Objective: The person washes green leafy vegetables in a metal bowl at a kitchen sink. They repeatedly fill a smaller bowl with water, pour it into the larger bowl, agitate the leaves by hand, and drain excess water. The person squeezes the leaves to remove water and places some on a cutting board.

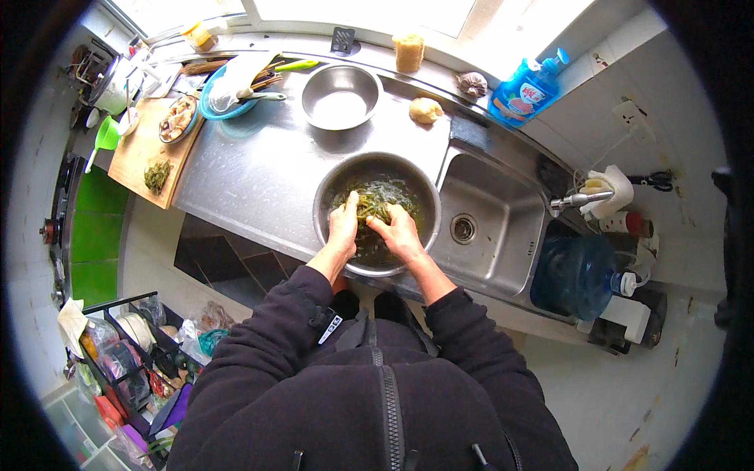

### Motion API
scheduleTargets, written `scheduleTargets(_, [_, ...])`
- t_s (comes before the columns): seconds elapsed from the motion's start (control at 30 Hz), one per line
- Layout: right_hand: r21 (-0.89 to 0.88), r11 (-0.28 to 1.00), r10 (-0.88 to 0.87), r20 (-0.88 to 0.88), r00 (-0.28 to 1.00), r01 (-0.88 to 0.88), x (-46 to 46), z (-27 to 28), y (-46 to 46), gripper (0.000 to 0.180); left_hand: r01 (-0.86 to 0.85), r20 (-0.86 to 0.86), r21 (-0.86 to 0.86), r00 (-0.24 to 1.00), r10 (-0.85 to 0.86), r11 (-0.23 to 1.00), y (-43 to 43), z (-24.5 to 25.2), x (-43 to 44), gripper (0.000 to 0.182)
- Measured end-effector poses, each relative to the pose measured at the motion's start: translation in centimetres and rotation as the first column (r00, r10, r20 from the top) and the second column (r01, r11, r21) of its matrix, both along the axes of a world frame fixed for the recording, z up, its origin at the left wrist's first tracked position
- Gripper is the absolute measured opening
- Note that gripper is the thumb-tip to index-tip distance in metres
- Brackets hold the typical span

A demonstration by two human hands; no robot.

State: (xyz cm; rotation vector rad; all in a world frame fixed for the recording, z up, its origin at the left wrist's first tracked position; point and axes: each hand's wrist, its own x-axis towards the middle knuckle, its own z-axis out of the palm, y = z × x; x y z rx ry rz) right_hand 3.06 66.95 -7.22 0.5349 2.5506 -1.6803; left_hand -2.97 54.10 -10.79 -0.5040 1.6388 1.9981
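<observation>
A large steel basin (320, 203) holding brownish water stands on the counter before me, close to the sink's left side. Both hands are over it, gripping one loose bunch of green leafy vegetable (372, 203) between them. My left hand (343, 224) holds the bunch from the left, thumb up. My right hand (399, 231) grips it from the right, with the thumb pointing inward. Strands of the greens spread into the water beyond my fingers. A small squeezed clump of similar greens (157, 176) lies on the wooden cutting board (132, 156) at the left.
Beyond the basin sits a smaller steel bowl (342, 97). A blue plastic basin (213, 106) with utensils and a bowl of raw meat (178, 119) stand left. On the right are the sink (492, 206), a faucet (580, 200), detergent bottles (524, 91) and a water jug (571, 277).
</observation>
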Motion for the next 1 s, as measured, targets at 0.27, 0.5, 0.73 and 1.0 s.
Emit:
scheduleTargets(0.27, [0.269, 0.896, 0.276, 0.284, 0.918, -0.352, 1.9, 3.9, 2.2, 0.032, 0.096, 0.094, -0.021, 0.991, -0.094, 0.995, -1.4, 1.2, 0.5, 0.026])
scheduleTargets(0.5, [0.405, 0.891, 0.051, 0.363, 0.931, -0.206, -0.4, 4.0, 3.7, 0.075, -0.032, 0.164, -0.011, 0.986, 0.034, 0.999, -0.8, 3.7, 1.6, 0.030])
scheduleTargets(0.73, [0.331, 0.919, -0.001, 0.547, 0.837, -0.214, -1.7, -1.2, 1.8, 0.104, -0.227, 0.232, -0.104, 0.941, 0.245, 0.968, 0.7, 1.0, 2.5, 0.038])
scheduleTargets(1.0, [-0.451, 0.893, 0.066, 0.121, 0.990, -0.004, 0.0, -5.3, -0.7, 0.056, -0.297, 0.293, 0.053, 0.918, 0.269, 0.954, 1.0, -3.3, 2.3, 0.046])
